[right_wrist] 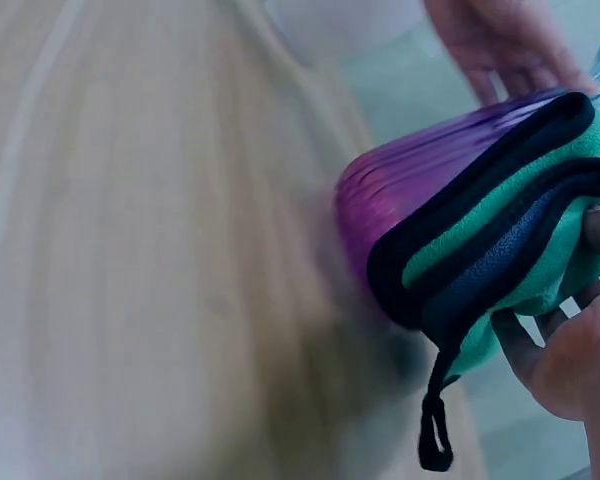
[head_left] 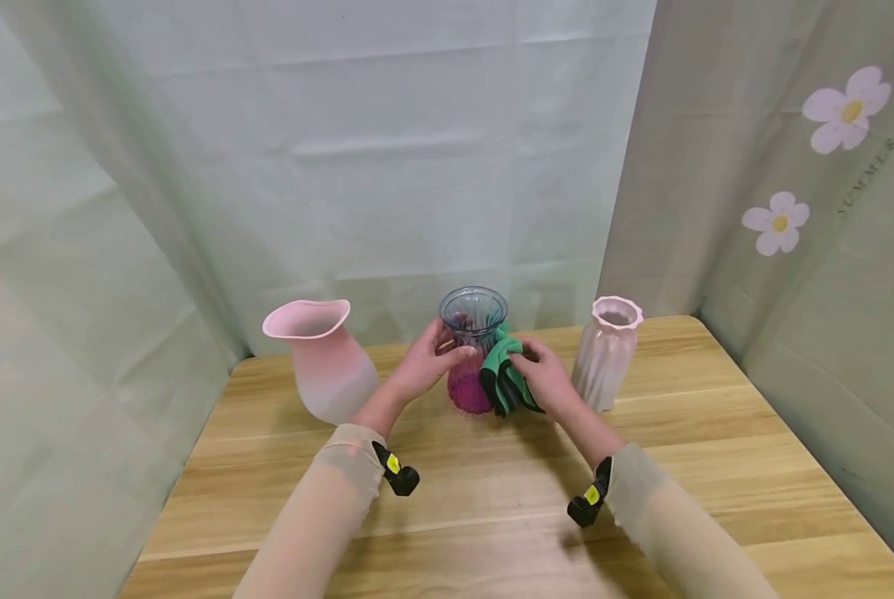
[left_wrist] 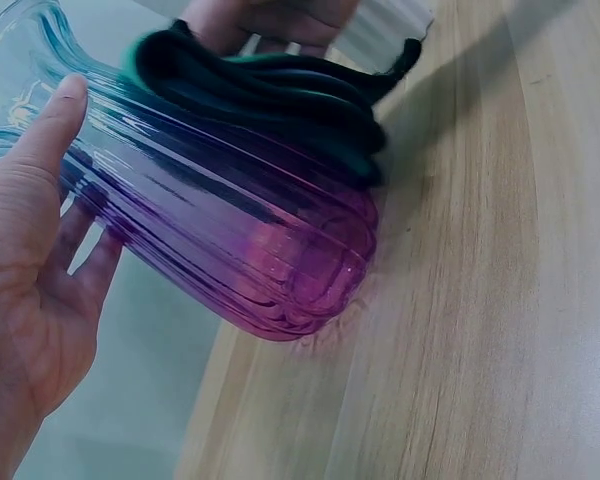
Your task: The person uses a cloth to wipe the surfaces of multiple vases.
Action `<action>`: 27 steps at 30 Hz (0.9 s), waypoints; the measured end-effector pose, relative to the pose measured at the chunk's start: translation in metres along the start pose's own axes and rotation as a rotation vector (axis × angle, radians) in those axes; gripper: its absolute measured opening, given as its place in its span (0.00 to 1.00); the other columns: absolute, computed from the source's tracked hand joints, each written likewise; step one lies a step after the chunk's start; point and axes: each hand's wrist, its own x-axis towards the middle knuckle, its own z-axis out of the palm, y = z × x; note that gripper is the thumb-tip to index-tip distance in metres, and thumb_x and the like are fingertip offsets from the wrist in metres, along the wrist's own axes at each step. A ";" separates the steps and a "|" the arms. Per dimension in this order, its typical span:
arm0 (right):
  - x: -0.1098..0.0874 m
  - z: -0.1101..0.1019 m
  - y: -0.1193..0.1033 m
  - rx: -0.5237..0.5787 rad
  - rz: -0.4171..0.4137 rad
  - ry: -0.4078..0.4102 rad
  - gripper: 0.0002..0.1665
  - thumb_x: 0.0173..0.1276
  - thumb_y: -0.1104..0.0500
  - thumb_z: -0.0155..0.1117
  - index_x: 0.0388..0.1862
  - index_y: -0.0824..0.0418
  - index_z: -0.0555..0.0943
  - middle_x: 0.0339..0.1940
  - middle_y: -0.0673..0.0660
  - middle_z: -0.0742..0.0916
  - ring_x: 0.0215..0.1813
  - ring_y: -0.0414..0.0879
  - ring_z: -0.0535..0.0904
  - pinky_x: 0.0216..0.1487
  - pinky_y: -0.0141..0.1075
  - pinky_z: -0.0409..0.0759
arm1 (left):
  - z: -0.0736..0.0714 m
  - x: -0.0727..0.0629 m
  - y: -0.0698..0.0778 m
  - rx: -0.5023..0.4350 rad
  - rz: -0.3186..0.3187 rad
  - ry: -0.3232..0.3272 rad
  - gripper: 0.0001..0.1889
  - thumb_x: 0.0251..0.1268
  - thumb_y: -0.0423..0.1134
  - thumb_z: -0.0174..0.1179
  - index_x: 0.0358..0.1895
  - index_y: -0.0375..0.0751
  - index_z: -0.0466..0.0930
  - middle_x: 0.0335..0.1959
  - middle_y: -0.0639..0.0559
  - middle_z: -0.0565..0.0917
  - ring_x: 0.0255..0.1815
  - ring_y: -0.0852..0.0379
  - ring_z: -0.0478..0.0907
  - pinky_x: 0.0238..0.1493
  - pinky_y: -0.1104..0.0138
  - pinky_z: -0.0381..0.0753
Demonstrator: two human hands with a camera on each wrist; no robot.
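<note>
A ribbed glass vase (head_left: pixel 471 387), blue at its flared rim and purple-pink toward the base, stands upright at the back middle of the table. My left hand (head_left: pixel 426 366) grips its neck from the left, thumb across the front in the left wrist view. A folded green cloth with black edging (head_left: pixel 502 374) lies against the vase's right side, held in the fingers of my right hand (head_left: pixel 544 374). The right wrist view shows the cloth (right_wrist: pixel 500 250) along the purple glass, with a black hanging loop dangling from one corner.
On the left stands a pink-to-white vase (head_left: pixel 334 366) with a wide, wavy mouth. A pale pink fluted vase (head_left: pixel 605 358) is close by my right hand. The wooden table (head_left: pixel 476 516) meets hanging fabric (head_left: pixel 387 166) behind and at both sides.
</note>
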 end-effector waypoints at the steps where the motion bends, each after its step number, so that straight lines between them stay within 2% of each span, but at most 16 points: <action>1: 0.001 0.001 -0.005 0.007 -0.009 0.001 0.18 0.75 0.64 0.62 0.60 0.71 0.80 0.55 0.63 0.84 0.57 0.49 0.77 0.54 0.30 0.77 | 0.000 0.000 0.000 0.002 -0.001 0.001 0.36 0.70 0.43 0.68 0.77 0.49 0.61 0.72 0.44 0.73 0.73 0.51 0.68 0.71 0.55 0.69; 5: 0.005 0.003 -0.023 0.070 -0.060 -0.001 0.13 0.76 0.66 0.60 0.56 0.70 0.79 0.48 0.57 0.84 0.50 0.43 0.77 0.48 0.29 0.77 | -0.001 0.000 -0.001 -0.006 0.008 -0.003 0.35 0.71 0.41 0.68 0.76 0.47 0.61 0.71 0.44 0.74 0.73 0.50 0.69 0.72 0.55 0.69; 9: 0.005 0.003 -0.038 0.248 -0.076 -0.025 0.05 0.79 0.68 0.55 0.50 0.63 0.76 0.42 0.53 0.80 0.41 0.39 0.76 0.39 0.28 0.76 | -0.001 -0.001 -0.001 -0.010 0.013 -0.010 0.37 0.71 0.41 0.67 0.78 0.45 0.59 0.71 0.44 0.74 0.74 0.50 0.68 0.72 0.54 0.69; 12: 0.004 0.002 -0.045 0.378 -0.067 -0.031 0.07 0.80 0.68 0.54 0.48 0.57 0.75 0.42 0.52 0.79 0.38 0.38 0.77 0.35 0.27 0.77 | -0.001 -0.001 -0.001 -0.011 0.012 -0.016 0.39 0.71 0.41 0.67 0.79 0.43 0.57 0.72 0.44 0.73 0.74 0.49 0.67 0.71 0.53 0.69; 14: 0.005 0.001 -0.047 0.419 -0.063 -0.032 0.08 0.80 0.68 0.54 0.49 0.55 0.75 0.42 0.51 0.79 0.38 0.38 0.78 0.36 0.27 0.78 | -0.001 -0.001 -0.001 -0.011 0.007 -0.018 0.39 0.71 0.41 0.67 0.80 0.43 0.56 0.72 0.43 0.73 0.74 0.49 0.67 0.71 0.52 0.69; 23: 0.007 -0.001 -0.046 0.378 -0.062 -0.053 0.10 0.79 0.68 0.56 0.54 0.58 0.76 0.44 0.51 0.82 0.40 0.38 0.80 0.38 0.28 0.79 | -0.001 0.001 -0.002 -0.021 0.016 -0.022 0.39 0.72 0.35 0.65 0.80 0.38 0.54 0.74 0.37 0.70 0.76 0.43 0.64 0.73 0.49 0.66; 27: 0.008 0.000 -0.044 0.313 -0.055 -0.053 0.13 0.78 0.68 0.57 0.59 0.63 0.75 0.46 0.51 0.82 0.44 0.39 0.80 0.42 0.30 0.80 | -0.001 0.003 -0.003 -0.023 0.022 -0.021 0.39 0.72 0.36 0.66 0.80 0.40 0.55 0.73 0.38 0.71 0.75 0.45 0.65 0.73 0.50 0.66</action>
